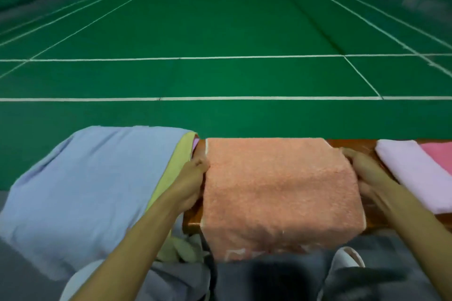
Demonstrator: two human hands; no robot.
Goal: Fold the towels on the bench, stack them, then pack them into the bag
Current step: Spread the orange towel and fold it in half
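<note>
The peach terry-cloth towel (pixel 281 193) lies flat across the brown wooden bench (pixel 359 143), its near end hanging over the front edge, so the fold in hand looks like bringing one side over to the other. To do it well I'd lift both corners of one side together, carry them level to the opposite edge, match the hems, then smooth from the crease outward. The thick pile will likely bunch if dragged.

The left hand (pixel 193 173) has its fingers curled at the towel's left edge, pinching the cloth. The right hand (pixel 367 173) sits against the right edge near the far corner, but it is blurred, and I cannot tell whether it pinches or merely presses.

To the left a loose light blue towel (pixel 85 190) drapes over a yellow-green towel (pixel 171 173). To the right a folded lilac towel (pixel 411 166) lies beside a pink towel (pixel 437 154). I can't make out the bag.
</note>
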